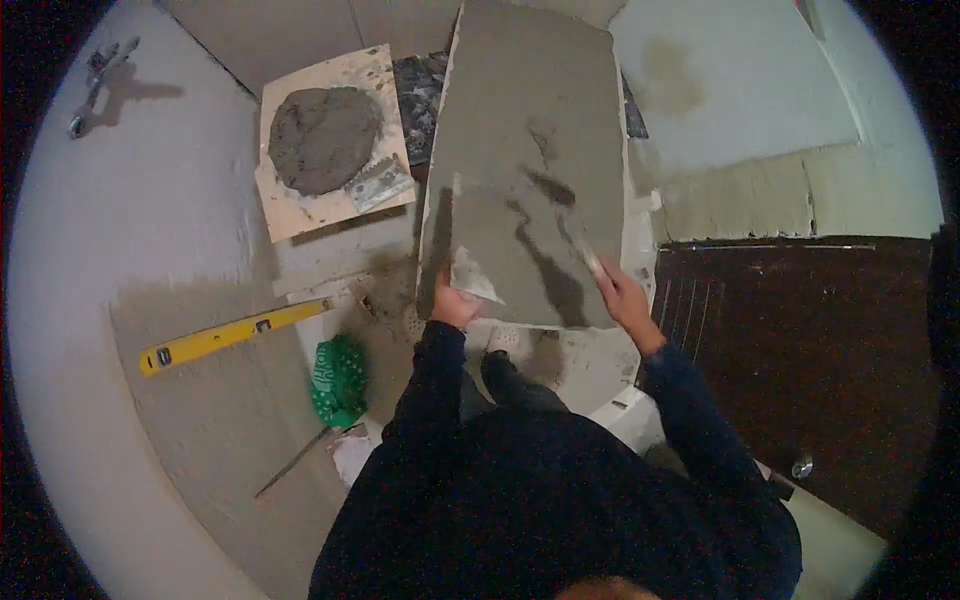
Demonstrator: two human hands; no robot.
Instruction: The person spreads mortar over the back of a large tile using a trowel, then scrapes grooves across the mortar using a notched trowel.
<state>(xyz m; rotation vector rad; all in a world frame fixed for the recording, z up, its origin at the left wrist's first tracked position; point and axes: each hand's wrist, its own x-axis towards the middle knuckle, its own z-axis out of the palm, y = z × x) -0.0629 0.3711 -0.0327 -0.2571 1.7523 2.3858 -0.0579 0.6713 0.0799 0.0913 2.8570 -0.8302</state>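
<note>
Head: 2 hands at grey panel; green bag with illegible white markings

It is dim and grainy. Dark shadows lie on the gray board between the left hand and right hand. The right hand's tool looks blurry. Far around both, lines bend and corners go black.
</note>
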